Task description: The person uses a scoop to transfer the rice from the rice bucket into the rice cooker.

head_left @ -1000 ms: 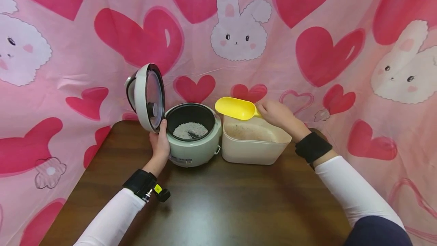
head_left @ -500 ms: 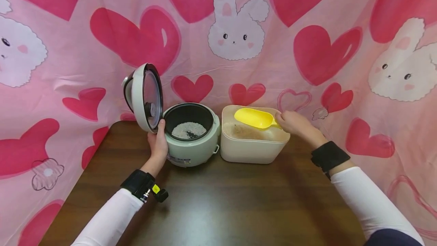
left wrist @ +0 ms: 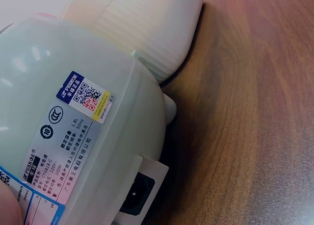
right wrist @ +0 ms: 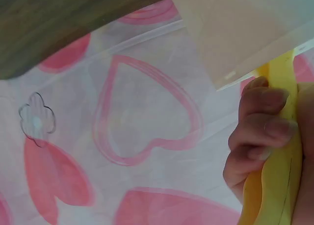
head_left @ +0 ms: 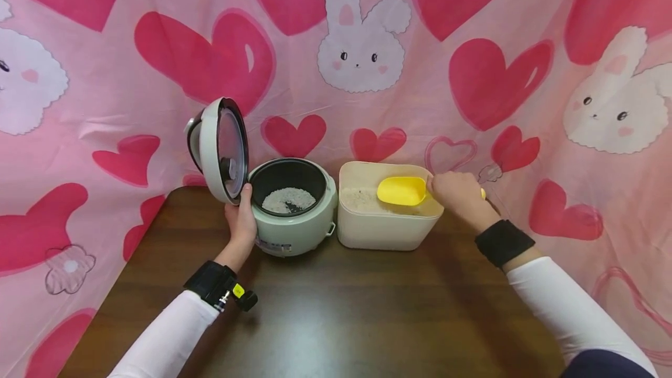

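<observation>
A pale green rice cooker [head_left: 294, 235] stands with its lid [head_left: 212, 150] raised on the left side. White rice [head_left: 294, 196] covers part of the bottom of its dark inner pot [head_left: 273, 177]. My left hand [head_left: 241, 223] holds the lid's lower edge, thumb in front; its other fingers are mostly hidden behind. In the head view, my right hand [head_left: 458, 192] grips a yellow scoop [head_left: 403, 191] by the handle. The scoop's bowl is down inside a cream bin [head_left: 388, 233] holding rice [head_left: 359, 198]. Curled fingers [right wrist: 262, 129] show round the handle in the right wrist view.
Cooker and bin stand side by side on a dark brown wooden table [head_left: 336, 319]. A pink cloth [head_left: 299, 86] with hearts and rabbits hangs close behind them. The cooker's power socket [left wrist: 137, 193] faces left, low on its side.
My right hand has moved the scoop rightward and down, from above the bin's left rim into the bin, and turned it. The left hand stays at the lid.
</observation>
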Demonstrator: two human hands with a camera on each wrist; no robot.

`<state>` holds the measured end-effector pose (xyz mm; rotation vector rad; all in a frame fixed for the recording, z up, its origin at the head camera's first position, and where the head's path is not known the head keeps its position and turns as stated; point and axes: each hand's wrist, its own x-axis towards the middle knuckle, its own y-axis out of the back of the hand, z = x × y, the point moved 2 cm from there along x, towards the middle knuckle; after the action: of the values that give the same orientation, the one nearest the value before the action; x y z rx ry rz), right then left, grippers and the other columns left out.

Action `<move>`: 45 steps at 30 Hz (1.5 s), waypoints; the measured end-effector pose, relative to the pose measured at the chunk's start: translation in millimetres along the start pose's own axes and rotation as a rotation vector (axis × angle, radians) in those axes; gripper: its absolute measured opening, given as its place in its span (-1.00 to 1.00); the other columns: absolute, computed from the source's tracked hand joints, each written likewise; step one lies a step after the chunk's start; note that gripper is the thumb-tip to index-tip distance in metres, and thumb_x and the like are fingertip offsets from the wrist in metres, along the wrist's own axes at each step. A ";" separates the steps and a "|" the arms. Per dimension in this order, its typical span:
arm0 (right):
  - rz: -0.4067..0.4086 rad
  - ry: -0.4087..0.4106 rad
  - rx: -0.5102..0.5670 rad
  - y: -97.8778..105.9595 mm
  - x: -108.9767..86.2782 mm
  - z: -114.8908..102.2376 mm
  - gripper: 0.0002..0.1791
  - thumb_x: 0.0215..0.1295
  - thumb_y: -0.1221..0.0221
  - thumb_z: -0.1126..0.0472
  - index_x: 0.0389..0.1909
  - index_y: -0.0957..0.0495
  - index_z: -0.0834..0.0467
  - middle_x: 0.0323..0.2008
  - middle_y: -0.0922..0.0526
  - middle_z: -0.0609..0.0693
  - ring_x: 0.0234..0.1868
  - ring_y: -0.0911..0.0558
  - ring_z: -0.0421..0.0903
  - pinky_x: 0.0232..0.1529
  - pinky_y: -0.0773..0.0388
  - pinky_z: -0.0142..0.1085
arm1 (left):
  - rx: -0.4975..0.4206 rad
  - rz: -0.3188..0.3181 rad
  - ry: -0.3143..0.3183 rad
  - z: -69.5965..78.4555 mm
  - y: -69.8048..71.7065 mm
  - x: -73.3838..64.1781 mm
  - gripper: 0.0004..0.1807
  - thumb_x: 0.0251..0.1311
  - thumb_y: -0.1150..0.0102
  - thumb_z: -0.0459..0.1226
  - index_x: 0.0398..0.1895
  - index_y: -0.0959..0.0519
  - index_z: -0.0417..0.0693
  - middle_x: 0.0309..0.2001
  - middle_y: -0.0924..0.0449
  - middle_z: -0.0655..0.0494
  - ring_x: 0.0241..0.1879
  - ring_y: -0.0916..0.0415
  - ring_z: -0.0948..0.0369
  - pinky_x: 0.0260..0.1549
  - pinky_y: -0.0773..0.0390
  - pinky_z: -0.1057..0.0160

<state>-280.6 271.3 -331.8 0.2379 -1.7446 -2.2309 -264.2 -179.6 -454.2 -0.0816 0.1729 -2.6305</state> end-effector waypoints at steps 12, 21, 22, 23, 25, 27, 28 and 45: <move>-0.008 0.011 -0.108 -0.8 9.0 -18.3 -0.79 0.29 -0.39 0.19 -0.35 -0.58 0.21 -0.67 -0.40 0.03 -0.62 -0.45 0.06 -0.48 -0.68 -0.04 | -0.013 0.008 -0.004 0.3 -0.5 -1.8 -0.31 0.47 -0.05 0.12 0.44 -0.40 -0.18 0.41 -0.45 -0.07 0.38 -0.32 0.09 0.51 -0.17 0.12; -0.021 0.030 -0.072 -5.9 19.9 -29.3 -0.87 0.40 -0.28 0.21 -0.32 -0.66 0.18 -0.64 -0.43 0.03 -0.61 -0.48 0.09 -0.47 -0.69 0.04 | -0.019 0.016 -0.017 1.6 -1.4 0.1 -0.35 0.48 -0.05 0.08 0.43 -0.42 -0.16 0.39 -0.48 -0.05 0.36 -0.35 0.13 0.48 -0.20 0.17; -0.020 0.038 -0.071 -6.7 21.1 -30.5 -0.89 0.38 -0.30 0.22 -0.32 -0.66 0.18 -0.64 -0.43 0.04 -0.62 -0.47 0.09 -0.47 -0.69 0.03 | -0.015 0.016 -0.015 1.4 -1.3 0.2 -0.34 0.48 -0.05 0.08 0.43 -0.42 -0.17 0.39 -0.48 -0.05 0.36 -0.35 0.13 0.48 -0.20 0.17; -0.021 0.042 -0.066 -7.5 22.3 -31.6 -0.89 0.36 -0.32 0.22 -0.32 -0.65 0.18 -0.63 -0.44 0.04 -0.62 -0.47 0.09 -0.47 -0.69 0.02 | -0.013 0.016 -0.014 1.4 -1.3 0.1 -0.34 0.48 -0.05 0.09 0.44 -0.41 -0.17 0.39 -0.47 -0.06 0.36 -0.34 0.12 0.48 -0.20 0.17; -0.024 0.050 -0.044 -9.5 24.8 -33.8 -0.89 0.33 -0.34 0.22 -0.33 -0.65 0.19 -0.63 -0.46 0.04 -0.61 -0.47 0.08 -0.47 -0.70 0.00 | -0.006 0.017 -0.015 1.4 -1.1 -0.2 -0.33 0.48 -0.05 0.09 0.44 -0.41 -0.19 0.39 -0.47 -0.07 0.36 -0.34 0.12 0.48 -0.20 0.16; -0.035 0.052 -0.019 -11.8 27.5 -35.6 -0.88 0.30 -0.37 0.22 -0.33 -0.65 0.17 -0.62 -0.47 0.03 -0.58 -0.48 0.06 -0.44 -0.70 -0.02 | -0.002 0.019 -0.016 1.0 -0.9 -0.2 -0.32 0.48 -0.04 0.09 0.43 -0.40 -0.20 0.39 -0.47 -0.08 0.36 -0.34 0.11 0.49 -0.19 0.15; -0.043 0.056 -0.005 -12.9 28.8 -36.7 -0.88 0.29 -0.38 0.21 -0.33 -0.65 0.17 -0.62 -0.48 0.02 -0.56 -0.49 0.06 -0.43 -0.71 -0.02 | -0.002 0.020 -0.017 0.6 -0.7 -0.1 -0.33 0.49 -0.04 0.09 0.43 -0.40 -0.20 0.39 -0.47 -0.08 0.36 -0.34 0.10 0.49 -0.19 0.15; -0.061 0.145 0.009 -24.2 45.8 -57.8 -0.58 0.05 -0.56 0.09 -0.31 -0.51 0.18 -0.57 -0.47 -0.02 -0.38 -0.47 0.00 0.00 -0.62 -0.15 | -0.005 0.034 -0.019 -1.9 -0.3 2.0 -0.34 0.48 -0.05 0.06 0.42 -0.41 -0.22 0.39 -0.47 -0.10 0.36 -0.35 0.08 0.49 -0.20 0.14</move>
<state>-309.0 208.4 -367.2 0.4495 -1.6924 -2.1881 -266.3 -180.1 -455.9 -0.1037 0.1728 -2.5944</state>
